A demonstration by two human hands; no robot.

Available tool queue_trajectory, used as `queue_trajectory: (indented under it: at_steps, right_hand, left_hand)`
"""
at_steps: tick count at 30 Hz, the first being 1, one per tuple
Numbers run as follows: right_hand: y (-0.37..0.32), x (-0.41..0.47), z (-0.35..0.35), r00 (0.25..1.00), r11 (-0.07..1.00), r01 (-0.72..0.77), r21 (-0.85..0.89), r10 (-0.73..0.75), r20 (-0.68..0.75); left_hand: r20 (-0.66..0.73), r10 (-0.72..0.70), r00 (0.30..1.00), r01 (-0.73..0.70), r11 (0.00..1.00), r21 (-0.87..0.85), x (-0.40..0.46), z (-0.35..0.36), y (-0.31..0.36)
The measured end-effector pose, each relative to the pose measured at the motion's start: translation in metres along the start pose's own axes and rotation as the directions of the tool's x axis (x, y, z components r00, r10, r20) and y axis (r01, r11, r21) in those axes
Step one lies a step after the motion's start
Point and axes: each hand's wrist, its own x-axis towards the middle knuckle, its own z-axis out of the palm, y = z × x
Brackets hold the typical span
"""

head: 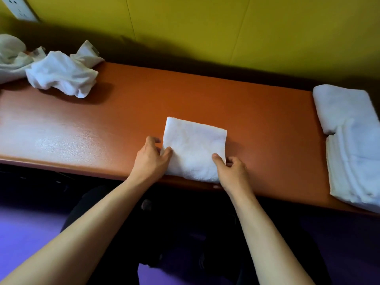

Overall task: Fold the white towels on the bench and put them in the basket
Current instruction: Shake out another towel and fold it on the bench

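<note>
This looks like a spa, massage or changing room rather than a home. The hands (191,161) work at a long padded orange vinyl surface (102,124) set against a mustard-yellow panelled wall (205,27), over a purple floor (26,229). Crumpled white towels (61,73) lie far left of them, folded white towels (353,140) far right.

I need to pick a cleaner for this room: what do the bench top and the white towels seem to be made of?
Bench top: probably orange vinyl or faux leather, judging by its fine grain and soft sheen. Folded towel and crumpled towels: likely cotton terry, matte and fuzzy with soft folds.
</note>
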Motion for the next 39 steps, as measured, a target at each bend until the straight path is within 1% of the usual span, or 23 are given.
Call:
queue_trajectory:
  at_steps: [1,2,4,6,8,9,10,12,14,17,23,25,27,29,31,33,35,39]
  right_hand:
    - [-0.002,-0.002,0.002,0.998,0.993,-0.064,0.102,0.062,0.02]
    - [-0.002,-0.003,0.001,0.994,0.98,-0.104,0.169,0.1,0.032]
    - [-0.002,-0.001,-0.005,0.986,0.951,-0.162,0.264,0.15,0.065]
    - [-0.002,0.004,-0.011,0.961,0.902,-0.266,0.34,0.222,0.162]
    - [0.0,0.005,-0.016,0.926,0.843,-0.35,0.409,0.245,0.287]
    - [0.001,0.007,-0.018,0.927,0.846,-0.34,0.411,0.226,0.3]
    - [-0.001,0.01,-0.021,0.943,0.861,-0.295,0.414,0.194,0.27]
    - [-0.003,0.017,-0.029,0.978,0.873,-0.185,0.45,0.122,0.167]
    - [-0.007,0.026,-0.038,0.994,0.866,-0.093,0.491,0.049,0.102]
    - [-0.012,0.046,-0.061,0.997,0.883,0.022,0.469,-0.052,0.052]
    - [-0.031,0.095,-0.146,0.977,0.913,0.212,0.347,-0.207,-0.051]
    - [-0.037,0.112,-0.185,0.96,0.927,0.28,0.248,-0.265,-0.092]
    - [-0.039,0.13,-0.227,0.941,0.933,0.328,0.149,-0.309,-0.138]
    - [-0.038,0.15,-0.269,0.92,0.932,0.356,0.069,-0.336,-0.204]
    - [-0.036,0.168,-0.305,0.906,0.935,0.354,0.031,-0.334,-0.262]
    - [-0.035,0.186,-0.335,0.902,0.94,0.338,0.037,-0.312,-0.299]
    - [-0.034,0.206,-0.358,0.896,0.943,0.326,0.067,-0.285,-0.34]
    - [-0.03,0.24,-0.387,0.878,0.949,0.305,0.084,-0.246,-0.41]
  left_hand:
    - [0.015,-0.024,1.0,0.024,0.999,-0.029,-0.001,-0.001,0.001]
    - [0.029,-0.053,0.998,0.054,0.996,-0.064,-0.002,-0.001,0.002]
    - [0.051,-0.087,0.995,0.093,0.988,-0.123,-0.004,-0.003,0.003]
    - [0.073,-0.101,0.992,0.113,0.977,-0.182,-0.007,-0.004,0.004]
    - [0.091,-0.088,0.992,0.109,0.961,-0.255,-0.012,0.0,0.004]
    - [0.075,-0.074,0.994,0.093,0.953,-0.289,-0.014,0.003,0.003]
    - [0.05,-0.053,0.997,0.066,0.947,-0.315,-0.014,0.006,0.005]
    - [0.035,0.022,0.999,-0.009,0.939,-0.344,-0.015,0.013,0.012]
    - [0.042,0.112,0.993,-0.091,0.933,-0.349,-0.015,0.021,0.026]
    - [0.036,0.22,0.975,-0.197,0.926,-0.321,-0.012,0.037,0.051]
    - [0.05,0.381,0.923,-0.349,0.886,-0.306,0.012,0.09,0.122]
    - [0.058,0.421,0.905,-0.375,0.855,-0.357,0.017,0.116,0.153]
    - [0.09,0.483,0.871,-0.412,0.819,-0.4,0.02,0.146,0.185]
    - [0.142,0.531,0.835,-0.438,0.799,-0.411,0.022,0.178,0.219]
    - [0.171,0.565,0.807,-0.456,0.781,-0.426,0.025,0.209,0.253]
    - [0.171,0.593,0.786,-0.478,0.76,-0.44,0.032,0.236,0.286]
    - [0.173,0.599,0.782,-0.487,0.76,-0.431,0.046,0.262,0.316]
    - [0.198,0.631,0.75,-0.53,0.752,-0.391,0.066,0.306,0.358]
